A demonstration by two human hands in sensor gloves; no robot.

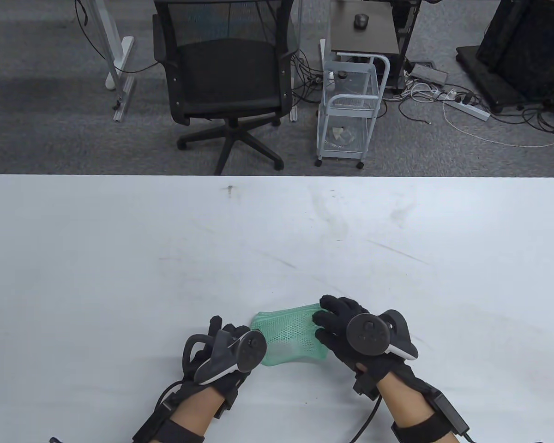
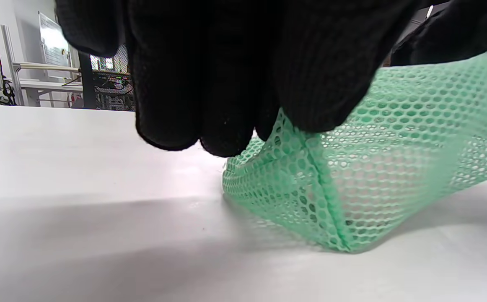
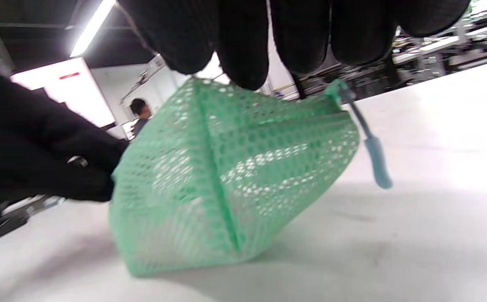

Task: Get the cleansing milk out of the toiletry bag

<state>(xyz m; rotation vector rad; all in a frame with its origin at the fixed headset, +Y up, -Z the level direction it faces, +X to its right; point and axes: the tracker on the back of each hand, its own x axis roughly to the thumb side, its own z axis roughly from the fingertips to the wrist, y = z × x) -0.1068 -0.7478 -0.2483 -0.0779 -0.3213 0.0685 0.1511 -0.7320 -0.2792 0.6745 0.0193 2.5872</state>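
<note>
The bag (image 1: 290,337) sits on the table (image 1: 277,240) between the two hands, touching both, near the edge where the person stands. The step in hand, by my reading, is getting it open. To do that well, the left hand (image 1: 226,353) should keep its end pinned so the mesh does not slide or bunch, while the right hand (image 1: 346,330) goes for the zip pull (image 3: 375,161), which hangs free off the bag's top corner just below the right fingertips (image 3: 243,50). Pulling along the line of the zip, not upward, would keep the soft bag from lifting off the table.

The left hand's fingers (image 2: 210,84) pinch the mesh at its end corner, the fabric drawn up into a peak under them. The right hand rests its fingertips on the top edge of the other end; whether it truly grips there I cannot tell.

The bag is a soft pouch of mint-green honeycomb mesh with a stitched seam running down each end, and it stands tented, not flat. Its pull is a pale blue tab on a thin cord. A pale, whitish shape shows faintly through the mesh low inside, likely the cleansing milk (image 1: 284,348), though its form is too blurred to make out.
</note>
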